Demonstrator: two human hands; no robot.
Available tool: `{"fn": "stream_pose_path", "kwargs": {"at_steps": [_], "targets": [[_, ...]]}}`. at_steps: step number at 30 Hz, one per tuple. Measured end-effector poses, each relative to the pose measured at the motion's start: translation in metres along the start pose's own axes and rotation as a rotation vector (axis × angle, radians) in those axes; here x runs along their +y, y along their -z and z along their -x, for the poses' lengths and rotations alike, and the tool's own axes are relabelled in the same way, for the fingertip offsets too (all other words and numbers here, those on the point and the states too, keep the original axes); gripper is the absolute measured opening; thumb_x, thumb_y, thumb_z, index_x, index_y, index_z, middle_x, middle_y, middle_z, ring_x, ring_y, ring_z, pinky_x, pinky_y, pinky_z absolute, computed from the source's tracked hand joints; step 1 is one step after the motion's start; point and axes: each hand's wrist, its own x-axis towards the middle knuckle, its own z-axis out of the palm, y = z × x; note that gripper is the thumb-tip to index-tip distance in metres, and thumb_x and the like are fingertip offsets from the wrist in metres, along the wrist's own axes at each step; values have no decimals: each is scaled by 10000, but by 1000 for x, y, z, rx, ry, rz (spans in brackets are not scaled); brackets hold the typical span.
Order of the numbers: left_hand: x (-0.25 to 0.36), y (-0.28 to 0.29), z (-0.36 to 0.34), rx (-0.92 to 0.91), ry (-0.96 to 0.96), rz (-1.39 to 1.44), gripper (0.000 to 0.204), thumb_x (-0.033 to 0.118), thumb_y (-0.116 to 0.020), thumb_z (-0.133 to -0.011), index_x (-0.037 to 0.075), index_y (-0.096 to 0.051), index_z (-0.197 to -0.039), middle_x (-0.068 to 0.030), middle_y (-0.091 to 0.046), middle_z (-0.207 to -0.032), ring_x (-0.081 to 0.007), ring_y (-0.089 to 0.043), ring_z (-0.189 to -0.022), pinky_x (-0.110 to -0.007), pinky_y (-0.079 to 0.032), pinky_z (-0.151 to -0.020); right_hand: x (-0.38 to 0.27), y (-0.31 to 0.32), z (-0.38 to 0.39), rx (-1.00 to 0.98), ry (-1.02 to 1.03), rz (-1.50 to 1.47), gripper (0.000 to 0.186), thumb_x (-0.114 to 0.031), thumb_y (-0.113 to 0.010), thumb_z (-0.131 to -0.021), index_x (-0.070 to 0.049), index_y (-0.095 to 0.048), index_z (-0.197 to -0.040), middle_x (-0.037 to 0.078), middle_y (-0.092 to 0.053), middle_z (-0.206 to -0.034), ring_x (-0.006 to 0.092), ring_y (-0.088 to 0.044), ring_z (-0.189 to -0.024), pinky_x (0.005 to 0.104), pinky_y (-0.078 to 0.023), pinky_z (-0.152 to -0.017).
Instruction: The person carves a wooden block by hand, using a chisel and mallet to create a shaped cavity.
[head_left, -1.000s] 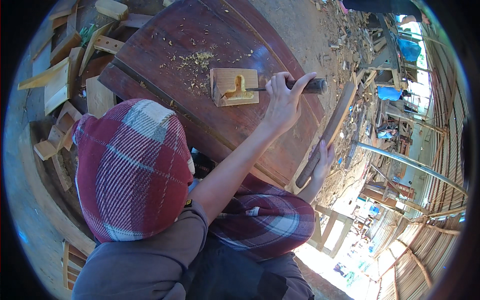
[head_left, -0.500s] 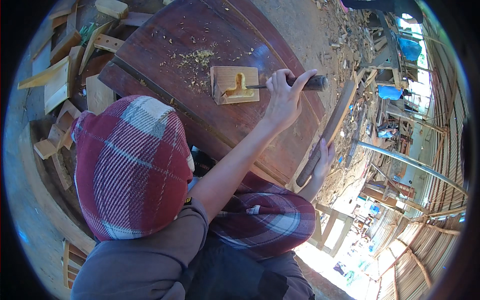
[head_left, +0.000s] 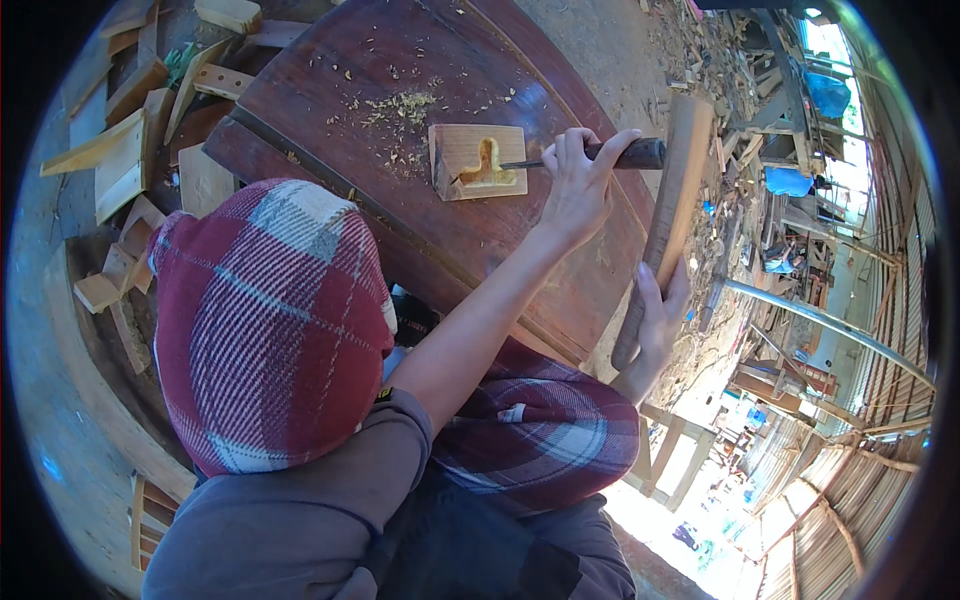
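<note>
My left hand [head_left: 580,190] is closed round a chisel [head_left: 640,154] with a dark handle. Its thin blade points left, the tip at a hollow cut into a pale wooden block [head_left: 468,135]. That hollow has a rounded stem above a wider base. My right hand [head_left: 662,305] grips the lower part of a long wooden baton [head_left: 680,190], tilted upward. The baton's upper part is right beside the butt of the chisel handle; whether they touch I cannot tell. The block lies on a dark reddish wooden surface [head_left: 400,60].
Wood shavings [head_left: 400,108] are scattered behind the block. Wood offcuts [head_left: 120,170] pile up at the left. Plaid cloth [head_left: 270,330] covers my legs close to the surface. A metal pole [head_left: 830,325] and stacked timber [head_left: 770,130] stand to the right.
The baton has swung up and closer to the chisel's butt, its lower end shifting slightly right. My left hand keeps the chisel at the hollow. The whole view has shifted slightly.
</note>
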Motion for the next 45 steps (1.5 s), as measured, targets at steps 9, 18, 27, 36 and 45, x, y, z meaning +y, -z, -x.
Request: {"fn": "stream_pose_path", "kwargs": {"at_steps": [9, 18, 27, 36, 45], "targets": [[6, -11, -4, -36, 33, -13, 630, -43, -570, -835, 262, -435, -1370, -118, -408, -1063, -282, -412, -1046, -460, -265, -913, -36, 27, -36, -190, -278, -460, 622, -306, -691, -851, 113, -484, -1262, 203, -603, -1128, 246, -580, -1023, 337, -446, -912], [3, -16, -14, -33, 72, -19, 587, -19, -557, -857, 258, -441, -1361, -124, -416, -1058, -282, -412, -1046, -448, -267, -919, -58, 61, -79, -334, -173, -418, 463, -265, -688, -860, 47, -545, -1171, 118, -624, -959, 186, -573, -894, 310, -451, -823], [5, -25, -16, -15, 75, 13, 543, -3, -552, -862, 237, -453, -1339, -121, -423, -1042, -286, -415, -1031, -444, -272, -906, -50, 63, -72, -235, -270, -483, 592, -363, -675, -854, 55, -522, -1244, 151, -630, -1006, 225, -596, -940, 335, -450, -869], [9, -35, -18, -8, 67, 30, 571, -34, -550, -810, 237, -483, -1307, -124, -428, -1025, -291, -417, -1017, -439, -278, -894, -24, 49, -72, -134, -404, -726, 401, -298, -631, -890, 26, -585, -1123, 73, -617, -929, 137, -550, -809, 276, -449, -741], [1, -38, -10, -60, 60, -58, 469, 22, -586, -845, 218, -493, -1260, -104, -453, -1032, -280, -435, -1012, -434, -285, -880, -15, 43, -77, -115, -416, -753, 480, -333, -672, -876, 39, -563, -1159, 118, -638, -968, 204, -602, -877, 331, -466, -827]]}}
